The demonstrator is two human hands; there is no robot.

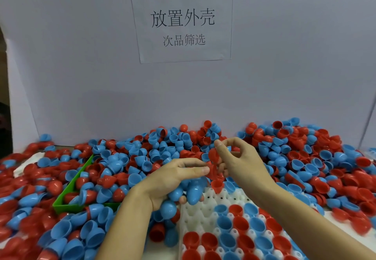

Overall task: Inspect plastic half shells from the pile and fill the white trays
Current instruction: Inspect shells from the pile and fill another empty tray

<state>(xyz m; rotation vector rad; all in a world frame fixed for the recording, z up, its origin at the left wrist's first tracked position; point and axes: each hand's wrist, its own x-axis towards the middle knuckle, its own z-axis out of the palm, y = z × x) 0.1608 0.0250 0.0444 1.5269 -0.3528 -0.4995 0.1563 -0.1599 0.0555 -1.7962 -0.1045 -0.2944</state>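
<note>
You see a pile (305, 154) of red and blue half shells heaped across the table. A white tray (200, 213) lies at the front, its near pockets filled with shells (242, 225), open side up, red and blue alternating; its far pockets are bare.

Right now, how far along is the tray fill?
Done: the white tray holds red and blue shells in its near rows. In hand: the right hand pinches a red shell; the left hand grips a blue stack. Left: empty far pockets, and the big pile.
</note>
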